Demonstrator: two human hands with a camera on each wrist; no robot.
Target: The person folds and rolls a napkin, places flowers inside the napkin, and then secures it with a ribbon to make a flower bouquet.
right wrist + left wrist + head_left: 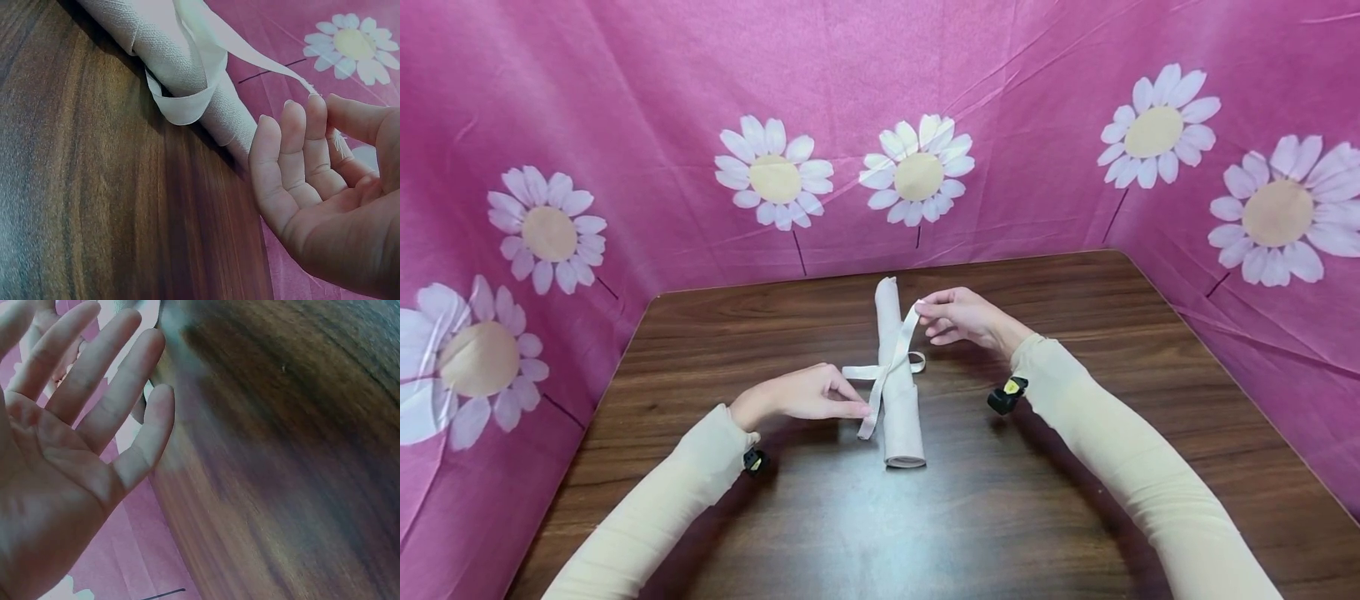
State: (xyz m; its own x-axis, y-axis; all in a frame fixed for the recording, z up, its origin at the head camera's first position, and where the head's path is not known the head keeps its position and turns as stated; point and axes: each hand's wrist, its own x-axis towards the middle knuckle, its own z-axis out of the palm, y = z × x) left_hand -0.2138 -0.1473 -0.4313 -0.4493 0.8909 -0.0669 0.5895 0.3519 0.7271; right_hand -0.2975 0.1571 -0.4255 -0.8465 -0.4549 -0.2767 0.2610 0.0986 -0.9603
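A rolled beige cloth (903,429) lies lengthwise on the table, with a white ribbon (905,335) crossed over its middle. One ribbon loop (184,111) curls out on the roll's right side, and a short piece sticks out to the left. At the far right of the roll, my right hand (966,318) pinches one ribbon end between thumb and index finger; its frayed tip shows in the right wrist view. My left hand (808,394) pinches the other end near the roll's left side. In the left wrist view its remaining fingers (119,394) spread loosely, and the pinch is hidden.
The dark wooden table (737,533) carries the roll near its middle. Pink cloth (842,58) printed with white daisies hangs around the back and both sides. A small black wrist device (1006,396) sits at the right cuff, another (756,461) at the left.
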